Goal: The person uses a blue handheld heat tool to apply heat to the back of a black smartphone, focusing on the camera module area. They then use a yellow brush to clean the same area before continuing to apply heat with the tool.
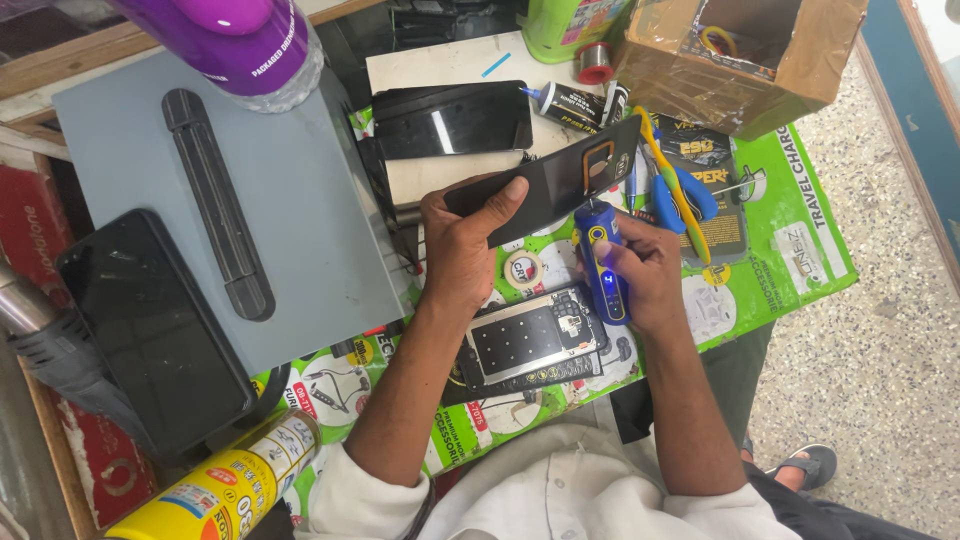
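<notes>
Left hand: holds the black phone back cover raised above the worktop; thumb lies across its near face, the other fingers are curled behind its left end, pinching it.
Right hand: fingers wrapped tight round a blue electric screwdriver, a small light glowing on its body.
Screwdriver tip: up against the cover's lower edge, just right of the left thumb.
Opened phone: flat on the worktop below both hands, insides showing.
Tape roll: between the wrists.
Blue scissors: right of the cover.
</notes>
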